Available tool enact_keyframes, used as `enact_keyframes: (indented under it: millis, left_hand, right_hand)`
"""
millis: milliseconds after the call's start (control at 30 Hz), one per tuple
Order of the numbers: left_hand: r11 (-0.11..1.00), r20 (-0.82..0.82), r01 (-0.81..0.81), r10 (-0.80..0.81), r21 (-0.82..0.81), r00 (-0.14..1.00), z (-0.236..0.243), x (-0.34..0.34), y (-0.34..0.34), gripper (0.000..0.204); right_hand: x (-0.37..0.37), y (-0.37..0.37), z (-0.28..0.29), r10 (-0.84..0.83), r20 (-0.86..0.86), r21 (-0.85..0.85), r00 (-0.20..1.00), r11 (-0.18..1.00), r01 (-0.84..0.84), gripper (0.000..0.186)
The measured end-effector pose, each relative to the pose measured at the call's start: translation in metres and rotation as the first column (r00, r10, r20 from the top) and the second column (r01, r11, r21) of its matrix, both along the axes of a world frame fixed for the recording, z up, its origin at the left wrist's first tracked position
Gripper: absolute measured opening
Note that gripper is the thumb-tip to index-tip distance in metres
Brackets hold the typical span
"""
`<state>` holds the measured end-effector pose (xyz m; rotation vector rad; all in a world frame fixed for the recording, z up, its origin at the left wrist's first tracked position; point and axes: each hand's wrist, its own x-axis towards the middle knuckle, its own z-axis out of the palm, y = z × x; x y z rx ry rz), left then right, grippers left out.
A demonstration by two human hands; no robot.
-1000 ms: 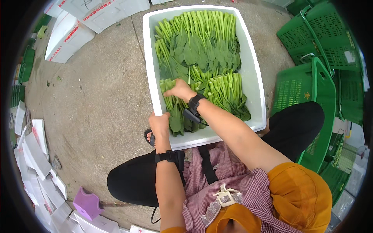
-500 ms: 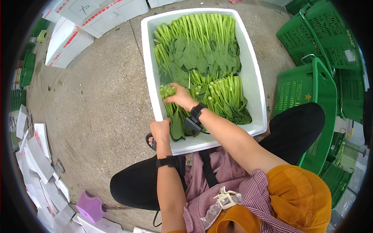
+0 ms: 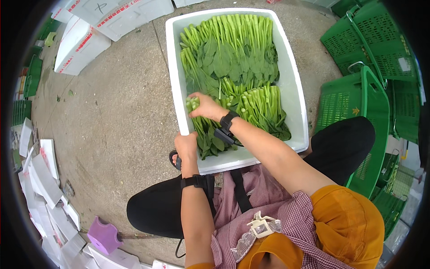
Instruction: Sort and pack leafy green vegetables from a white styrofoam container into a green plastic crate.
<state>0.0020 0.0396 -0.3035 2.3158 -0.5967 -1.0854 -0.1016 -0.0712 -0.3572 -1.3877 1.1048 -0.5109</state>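
A white foam box (image 3: 293, 67) in front of me holds leafy green vegetables with thick pale stems, laid in rows. The far row (image 3: 239, 49) has its cut ends toward the back and its leaves toward me. In the near left part of the box, my right hand (image 3: 207, 107) grips a bunch of green stems (image 3: 192, 104) beside the left wall; its leaves lie toward the near end. To its right rests another bunch (image 3: 262, 104). My left hand (image 3: 185, 145) is closed over the box's left rim near the front corner, its fingertips partly hidden.
Green plastic crates (image 3: 345, 101) stand close on the right. White foam boxes (image 3: 83, 47) are at the back left. White foam pieces (image 3: 45, 179) lie at the left edge, near a purple plastic stool (image 3: 104, 235). My bent knees flank the box's near end.
My right hand has shifted slightly toward the left wall with the stems, its fingers covering more of them. The leaves below have moved a little. My left hand stays on the rim.
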Motion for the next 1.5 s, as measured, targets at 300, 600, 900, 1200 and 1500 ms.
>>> enact_keyframes:
  millis: [300,600,900,1200,1500]
  left_hand:
    - [1.0,-0.072,0.001,-0.001,0.0,0.997,-0.003,-0.005,-0.004,0.037]
    - [0.997,0.02,0.071,-0.07,-0.04,0.997,-0.029,0.018,-0.001,0.053]
    - [0.697,-0.002,0.277,-0.372,-0.661,0.928,0.07,-0.046,-0.035,0.109]
    - [0.583,-0.429,0.142,-0.722,-0.8,0.543,0.1,-0.094,-0.041,0.083]
    - [0.849,-0.858,-0.166,-0.464,-0.502,0.221,0.086,-0.092,-0.04,0.051]
  right_hand:
    - [-0.025,0.025,0.034,-0.153,0.109,-0.078,0.982,0.984,0.162,0.049]
    - [-0.163,-0.047,0.166,-0.158,0.602,0.134,0.783,0.986,0.096,0.049]
    - [-0.181,-0.019,0.161,-0.077,0.266,0.02,0.961,0.997,0.075,0.052]
    - [-0.126,0.019,0.225,0.113,0.276,-0.062,0.954,0.993,-0.1,0.052]
    - [-0.121,0.017,0.202,-0.005,-0.144,-0.453,0.989,0.889,-0.061,0.118]
